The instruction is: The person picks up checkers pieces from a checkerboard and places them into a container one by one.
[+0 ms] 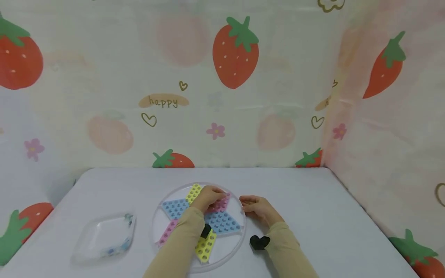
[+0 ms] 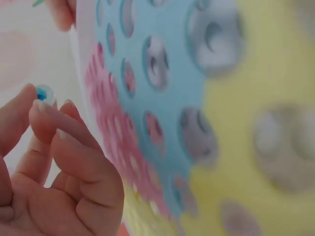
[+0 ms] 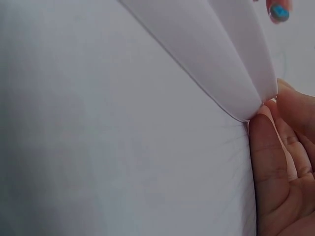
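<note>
A round Chinese checkers board [image 1: 162, 250] lies on the white table, its star made of yellow, blue and pink triangles with rows of round holes. Above the pink triangle [image 1: 222, 204] at the far right, my left hand [image 1: 208, 197] pinches a clear marble [image 2: 46, 95] with a blue core between thumb and fingertips. The same marble [image 3: 279, 13] shows at the top of the right wrist view. At the board's right edge, my right hand [image 1: 259, 208] holds the rim [image 3: 268, 83] between thumb and fingers. Glassy marbles seem to sit in the board's holes.
To the left of the board stands a clear plastic tray [image 1: 104, 231] with blue and green marbles along its right and near sides. A black heart-shaped piece [image 1: 260, 242] sits at the right wrist. A strawberry-printed cloth [image 1: 236, 127] hangs behind the table.
</note>
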`<state>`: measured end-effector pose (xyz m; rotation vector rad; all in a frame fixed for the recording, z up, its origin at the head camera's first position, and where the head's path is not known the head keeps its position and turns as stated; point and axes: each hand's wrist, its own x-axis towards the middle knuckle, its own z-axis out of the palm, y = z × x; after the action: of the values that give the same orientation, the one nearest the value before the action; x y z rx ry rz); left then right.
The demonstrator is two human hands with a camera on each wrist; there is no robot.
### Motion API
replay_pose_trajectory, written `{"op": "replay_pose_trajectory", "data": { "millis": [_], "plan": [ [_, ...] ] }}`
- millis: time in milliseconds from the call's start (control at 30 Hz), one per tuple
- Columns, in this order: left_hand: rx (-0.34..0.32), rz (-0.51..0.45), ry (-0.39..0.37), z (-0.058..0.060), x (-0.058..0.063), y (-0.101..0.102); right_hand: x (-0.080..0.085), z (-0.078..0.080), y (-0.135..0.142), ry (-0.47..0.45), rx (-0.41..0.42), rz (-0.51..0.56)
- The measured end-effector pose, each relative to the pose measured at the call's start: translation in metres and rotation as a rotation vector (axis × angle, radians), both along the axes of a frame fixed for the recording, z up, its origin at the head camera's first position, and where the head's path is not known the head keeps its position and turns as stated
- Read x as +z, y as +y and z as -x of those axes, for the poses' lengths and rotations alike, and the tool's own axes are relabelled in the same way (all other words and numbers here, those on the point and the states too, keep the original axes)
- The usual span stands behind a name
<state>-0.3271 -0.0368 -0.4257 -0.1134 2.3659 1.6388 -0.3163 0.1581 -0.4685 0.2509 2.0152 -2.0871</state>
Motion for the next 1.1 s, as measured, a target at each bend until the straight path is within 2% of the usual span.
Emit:
{"op": "replay_pose_trajectory", "data": {
  "millis": [200,400,600,767,1100],
  "plan": [
    [0.003,-0.081,0.029,-0.017,0.011,-0.015,0.001,0.0,0.0,-0.01,-0.013,-0.01],
    [-0.016,-0.092,0.082,-0.028,0.023,-0.031,0.004,0.001,0.0,-0.01,0.001,-0.01],
    [0.019,-0.111,0.093,-0.038,0.029,-0.048,0.004,-0.001,-0.002,-0.016,0.003,0.009],
    [0.041,-0.09,0.119,-0.048,0.034,-0.061,0.003,-0.001,-0.004,-0.008,0.012,0.004],
    [0.12,-0.066,0.212,-0.063,0.038,-0.085,0.002,-0.001,-0.005,-0.012,0.007,-0.012]
  ]
}}
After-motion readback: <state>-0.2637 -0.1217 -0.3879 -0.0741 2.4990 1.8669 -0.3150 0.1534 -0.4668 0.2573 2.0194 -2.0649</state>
